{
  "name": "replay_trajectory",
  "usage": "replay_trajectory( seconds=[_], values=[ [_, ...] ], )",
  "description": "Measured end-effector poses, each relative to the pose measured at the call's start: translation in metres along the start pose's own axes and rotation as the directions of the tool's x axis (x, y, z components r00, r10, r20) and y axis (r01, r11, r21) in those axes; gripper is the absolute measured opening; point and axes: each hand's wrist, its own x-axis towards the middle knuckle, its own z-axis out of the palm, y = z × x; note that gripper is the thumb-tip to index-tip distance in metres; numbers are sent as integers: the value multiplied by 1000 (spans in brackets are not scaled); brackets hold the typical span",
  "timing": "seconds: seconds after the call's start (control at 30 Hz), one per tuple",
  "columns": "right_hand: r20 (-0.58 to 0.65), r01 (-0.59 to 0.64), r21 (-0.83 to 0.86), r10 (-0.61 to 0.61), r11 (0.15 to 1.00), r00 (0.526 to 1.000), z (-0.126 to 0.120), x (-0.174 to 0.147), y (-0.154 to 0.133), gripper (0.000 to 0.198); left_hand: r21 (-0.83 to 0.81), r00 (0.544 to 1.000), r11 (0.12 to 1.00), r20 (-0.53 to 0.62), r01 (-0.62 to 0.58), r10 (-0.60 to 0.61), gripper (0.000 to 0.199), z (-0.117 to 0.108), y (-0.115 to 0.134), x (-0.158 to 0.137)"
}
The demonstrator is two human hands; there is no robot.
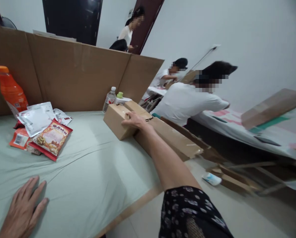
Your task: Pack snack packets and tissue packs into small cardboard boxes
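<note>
My right hand point(135, 120) reaches out to a small brown cardboard box point(118, 122) at the table's far right. Its fingers bend over the box's top edge and grip it. Flat on the pale green tablecloth point(88, 178), my left hand point(25, 205) lies with its fingers apart and nothing in them. Beyond it sits a pile of snack packs: a red and yellow packet point(52, 138) in front, white pouches point(37, 119) behind and an orange packet point(20, 138) at the left. An orange bottle point(11, 91) stands behind the pile.
A tall cardboard screen point(83, 76) closes off the table's back. A clear bottle point(110, 99) and a green-capped container point(120, 96) stand behind the box. Long cardboard point(171, 137) lines the right edge. People in white tops point(180, 99) sit beyond; a white-and-blue roll point(212, 178) lies low at right.
</note>
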Motion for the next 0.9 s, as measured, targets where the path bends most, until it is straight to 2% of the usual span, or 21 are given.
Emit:
replay_trajectory(
  seconds=[0.13,0.23,0.3,0.33,0.4,0.47,0.5,0.53,0.6,0.7,0.73,0.77,0.8,0.9],
  values=[
    [-43,-61,-33,59,998,997,-2,1,0,58,-37,999,999,40,25,-24,45,-5,4,5],
    [-167,14,-58,-23,998,986,14,-26,-19,59,-135,989,985,119,104,-89,42,-16,19,8],
    [-285,131,-55,-142,990,948,42,-52,-42,54,-226,961,953,233,201,-148,41,-25,30,9],
    [-310,209,-43,-212,977,927,61,-68,-57,50,-229,951,945,254,234,-174,41,-29,35,10],
    [-186,365,10,-357,931,915,102,-106,-93,44,-229,936,932,278,282,-215,41,-38,39,10],
    [-51,505,99,-502,857,863,139,-151,-130,41,-226,928,919,268,322,-259,44,-49,32,9],
    [-59,547,132,-545,826,837,153,-174,-147,42,-223,924,912,250,346,-289,46,-56,24,9],
    [-97,595,164,-588,787,803,163,-198,-163,43,-215,918,902,223,374,-327,47,-65,13,9],
    [-161,724,233,-708,649,688,172,-240,-186,48,-191,894,875,144,446,-424,51,-84,-19,13],
    [-207,874,334,-877,353,434,165,-284,-204,65,-150,813,805,-9,574,-582,55,-112,-89,32],
    [-211,889,365,-905,278,369,162,-292,-207,70,-143,779,777,-59,613,-624,57,-121,-115,43],
    [-210,890,394,-920,231,332,158,-297,-209,74,-139,742,749,-106,648,-662,59,-128,-140,56],
    [-209,883,420,-924,210,320,156,-300,-210,77,-137,703,719,-149,681,-695,61,-134,-165,69],
    [-175,844,479,-916,242,362,151,-300,-213,80,-142,623,658,-227,739,-749,71,-144,-226,111]
  ],
)
